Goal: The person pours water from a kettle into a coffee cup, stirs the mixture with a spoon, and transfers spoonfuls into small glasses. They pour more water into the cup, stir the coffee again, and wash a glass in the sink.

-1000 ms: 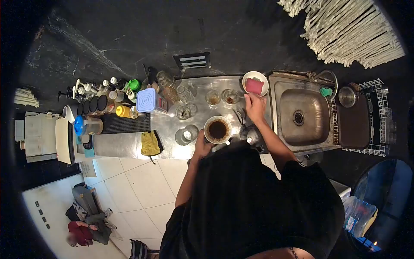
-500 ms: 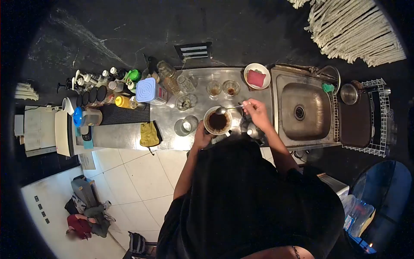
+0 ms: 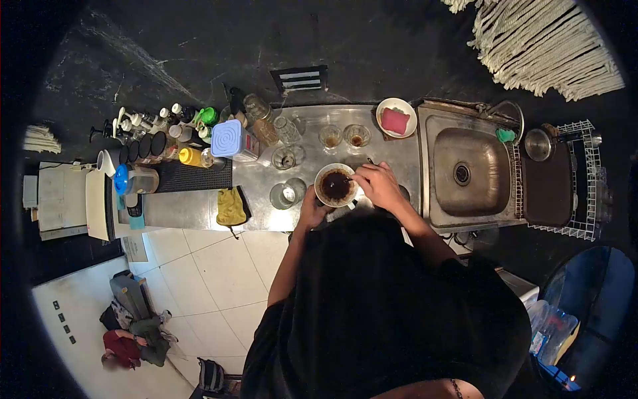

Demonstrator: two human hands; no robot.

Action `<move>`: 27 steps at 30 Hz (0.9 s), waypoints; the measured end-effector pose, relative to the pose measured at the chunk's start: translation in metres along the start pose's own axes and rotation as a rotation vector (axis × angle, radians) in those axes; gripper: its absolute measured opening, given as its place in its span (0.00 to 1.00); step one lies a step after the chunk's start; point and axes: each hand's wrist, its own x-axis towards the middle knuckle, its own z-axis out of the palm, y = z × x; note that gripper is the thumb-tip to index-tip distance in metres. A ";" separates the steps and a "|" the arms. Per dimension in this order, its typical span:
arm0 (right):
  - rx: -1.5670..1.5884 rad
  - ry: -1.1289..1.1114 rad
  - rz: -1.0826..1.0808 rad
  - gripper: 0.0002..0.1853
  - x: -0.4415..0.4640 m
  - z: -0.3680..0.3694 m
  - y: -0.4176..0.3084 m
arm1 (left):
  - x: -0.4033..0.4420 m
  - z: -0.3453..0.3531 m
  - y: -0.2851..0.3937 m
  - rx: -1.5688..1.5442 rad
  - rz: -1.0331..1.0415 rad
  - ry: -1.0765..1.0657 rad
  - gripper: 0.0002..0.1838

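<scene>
My left hand [image 3: 311,211] is wrapped round the side of a white cup [image 3: 318,176]. Dark brown coffee [image 3: 333,187] fills the cup, with grainy brown marks on its inner wall. In the fingers of my right hand [image 3: 381,187] is a spoon [image 3: 369,160]; its handle end sticks out above the knuckles and its bowl is down in the coffee, mostly hidden. Just beyond the cup are two small glasses, one [image 3: 330,136] and another [image 3: 357,135], with brown residue inside. A clear glass [image 3: 286,194] stands left of the cup.
To the right is a steel sink [image 3: 460,149], with a wire rack [image 3: 585,179] past it. A bowl with a red sponge [image 3: 395,122] sits behind. Leftward are a blue-lidded container [image 3: 229,139], a yellow cloth [image 3: 230,206] and several bottles. A person [image 3: 129,346] sits at lower left.
My right hand has moved left and down toward the cup, and the spoon bowl has gone from above the rim into the coffee. My left hand stays on the cup.
</scene>
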 end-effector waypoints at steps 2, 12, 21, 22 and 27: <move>0.050 -0.034 0.070 0.11 -0.001 -0.001 0.006 | 0.000 -0.001 0.001 -0.029 -0.021 0.002 0.38; 0.570 0.045 0.347 0.17 -0.012 0.020 0.036 | 0.000 -0.001 -0.002 -0.048 0.000 -0.008 0.37; 0.747 0.016 0.446 0.18 -0.011 0.014 0.040 | 0.000 0.000 0.003 -0.033 0.023 -0.003 0.36; 0.764 0.015 0.439 0.18 -0.011 0.014 0.040 | 0.000 -0.001 0.006 -0.034 -0.007 -0.011 0.37; 0.820 0.041 0.423 0.19 -0.009 0.016 0.042 | 0.001 0.000 0.006 -0.021 0.001 -0.002 0.37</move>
